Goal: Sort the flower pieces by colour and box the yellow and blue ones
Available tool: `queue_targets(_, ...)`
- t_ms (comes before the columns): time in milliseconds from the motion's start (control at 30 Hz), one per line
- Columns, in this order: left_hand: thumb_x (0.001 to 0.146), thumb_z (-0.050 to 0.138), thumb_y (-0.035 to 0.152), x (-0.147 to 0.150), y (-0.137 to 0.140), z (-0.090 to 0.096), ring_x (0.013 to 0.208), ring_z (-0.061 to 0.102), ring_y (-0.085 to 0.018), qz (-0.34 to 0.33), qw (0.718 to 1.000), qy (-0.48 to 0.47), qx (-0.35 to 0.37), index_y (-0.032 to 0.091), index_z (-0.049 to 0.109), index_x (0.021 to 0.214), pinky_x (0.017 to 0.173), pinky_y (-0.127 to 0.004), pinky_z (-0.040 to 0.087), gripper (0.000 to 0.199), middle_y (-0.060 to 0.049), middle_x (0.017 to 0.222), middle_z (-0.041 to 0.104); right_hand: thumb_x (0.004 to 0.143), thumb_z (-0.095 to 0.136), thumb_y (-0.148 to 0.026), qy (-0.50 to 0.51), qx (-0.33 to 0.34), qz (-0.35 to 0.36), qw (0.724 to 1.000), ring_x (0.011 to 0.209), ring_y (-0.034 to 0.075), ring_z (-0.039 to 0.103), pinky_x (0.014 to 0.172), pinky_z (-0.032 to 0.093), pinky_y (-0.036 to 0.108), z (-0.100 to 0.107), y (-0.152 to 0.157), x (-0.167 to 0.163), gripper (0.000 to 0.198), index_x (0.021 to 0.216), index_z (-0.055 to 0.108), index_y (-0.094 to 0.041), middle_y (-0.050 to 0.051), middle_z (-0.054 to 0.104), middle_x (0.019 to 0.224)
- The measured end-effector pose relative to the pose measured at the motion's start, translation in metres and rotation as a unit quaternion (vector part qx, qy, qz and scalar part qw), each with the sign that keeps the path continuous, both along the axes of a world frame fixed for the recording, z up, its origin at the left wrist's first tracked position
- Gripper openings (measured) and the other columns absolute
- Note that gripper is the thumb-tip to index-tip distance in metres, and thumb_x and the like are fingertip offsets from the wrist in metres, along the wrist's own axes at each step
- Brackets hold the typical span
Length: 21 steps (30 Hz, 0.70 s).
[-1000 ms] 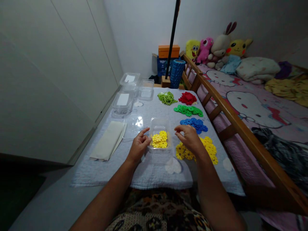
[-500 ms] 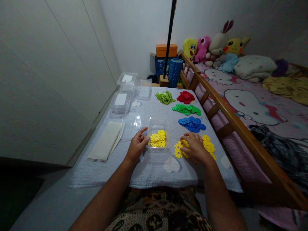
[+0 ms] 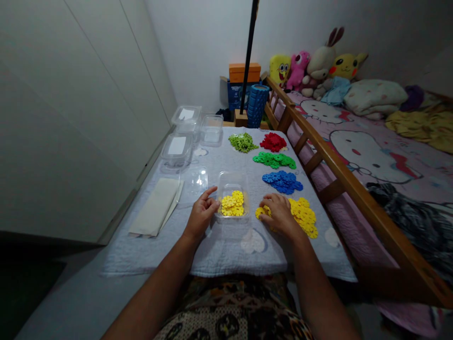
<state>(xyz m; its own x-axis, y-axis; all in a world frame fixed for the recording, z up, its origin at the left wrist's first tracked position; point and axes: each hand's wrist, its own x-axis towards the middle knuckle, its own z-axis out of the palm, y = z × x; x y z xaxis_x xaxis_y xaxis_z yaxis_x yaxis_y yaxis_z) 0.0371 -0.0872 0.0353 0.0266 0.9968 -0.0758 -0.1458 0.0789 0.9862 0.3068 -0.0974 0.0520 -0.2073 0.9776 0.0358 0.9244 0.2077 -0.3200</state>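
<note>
My left hand (image 3: 203, 211) is at the left wall of a clear plastic container (image 3: 232, 179), its thumb and fingers gripping the side. Inside the container lie several yellow flower-shaped discs (image 3: 232, 204) with notched rims. To the right of it, my right hand (image 3: 279, 212) curls its fingers down over a loose yellow disc (image 3: 261, 212) on the cloth. Part of that disc is hidden under the fingers. More yellow discs (image 3: 305, 218) are spread in a heap just beyond the right hand.
Heaps of blue (image 3: 282, 182), green (image 3: 274, 160), red (image 3: 273, 141) and light green pieces (image 3: 242, 142) lie farther back. Clear containers (image 3: 177, 146) and a clear lid (image 3: 197, 181) stand at the left, near folded cream sheets (image 3: 155, 205). A wooden bed rail (image 3: 318, 156) borders the right.
My right hand has shifted slightly left over the yellow discs, its fingers drawing in on the nearest ones. More of the heap at its right shows now. My left hand has stayed at the container.
</note>
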Motion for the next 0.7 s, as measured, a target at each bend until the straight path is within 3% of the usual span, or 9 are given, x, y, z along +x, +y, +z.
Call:
queue_targets(267,0.078,0.073,0.038,0.001,0.000,0.003,0.054,0.036,-0.008,-0.002,1.000,0.003,0.001,0.014,0.054,0.139,0.052,-0.022,0.025,0.068,0.008,0.062,0.041,0.083,0.063,-0.023,0.014,0.015,-0.032,0.999,0.099,0.026,0.056,0.093,0.032,0.040,0.001,0.003,0.001,0.020,0.101,0.071,-0.022,0.007,0.069,0.096)
queue_targets(467,0.078,0.073,0.038,0.000,0.000,0.001,0.054,0.036,-0.008,-0.003,1.000,0.002,0.000,0.014,0.053,0.139,0.052,-0.021,0.025,0.069,0.009,0.062,0.041,0.083,0.061,-0.021,0.031,0.032,-0.049,0.998,0.091,0.024,0.056,0.089,0.033,0.039,0.005,0.005,0.006,0.006,0.085,0.066,-0.021,0.006,0.070,0.091)
queue_targets(700,0.079,0.073,0.039,-0.001,0.002,-0.002,0.054,0.035,-0.008,-0.007,1.000,0.003,0.001,0.014,0.053,0.140,0.052,-0.021,0.025,0.069,0.009,0.062,0.041,0.084,0.062,-0.024,0.201,0.045,-0.024,0.978,0.084,0.020,0.057,0.080,0.040,0.033,0.028,0.013,0.012,0.010,0.075,0.063,-0.021,0.003,0.063,0.082)
